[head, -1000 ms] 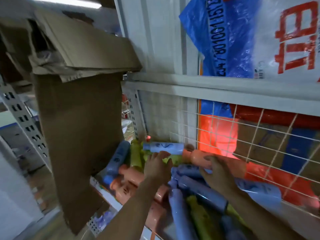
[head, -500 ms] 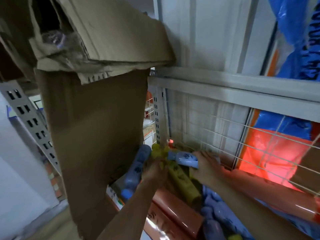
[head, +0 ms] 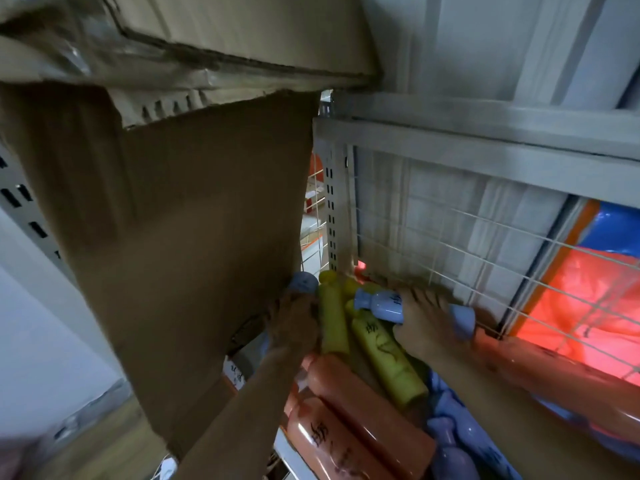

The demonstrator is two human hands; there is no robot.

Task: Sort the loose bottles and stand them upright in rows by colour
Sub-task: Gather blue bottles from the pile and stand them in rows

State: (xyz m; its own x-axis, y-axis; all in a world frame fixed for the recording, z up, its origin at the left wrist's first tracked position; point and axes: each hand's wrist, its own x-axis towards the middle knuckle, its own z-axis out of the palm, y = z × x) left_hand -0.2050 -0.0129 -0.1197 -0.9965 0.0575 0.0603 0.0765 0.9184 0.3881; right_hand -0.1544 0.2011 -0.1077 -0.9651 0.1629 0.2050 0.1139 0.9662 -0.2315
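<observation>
The pale blue plastic bottle with a narrow neck (head: 381, 304) lies on its side at the back corner of the shelf, close to the white wire mesh wall (head: 485, 258), and the right hand (head: 424, 318) is closed around its body; a wider blue end shows on the other side of that hand. The left hand (head: 292, 322) reaches to a second pale blue bottle (head: 303, 284) at the shelf's left edge, pressed against the hanging brown cardboard flap (head: 194, 244). I cannot tell if its fingers are closed on this bottle or only touch it.

Between the two hands lie two yellow-green bottles (head: 384, 358), one beside the other. Nearer to the front edge are salmon-orange bottles (head: 360, 410) and more blue ones (head: 450, 441), all lying in a mixed pile. No bottle stands upright, so the sorting seems to be at its beginning.

The risk, I think, is the pile itself: when a bottle is pulled from the corner, the round bottles resting on each other can roll toward the front edge and fall. The cardboard flap also hides part of the left side, so the left hand works partly blind.

The bottles carry dark brush-like characters, but I cannot read them.
</observation>
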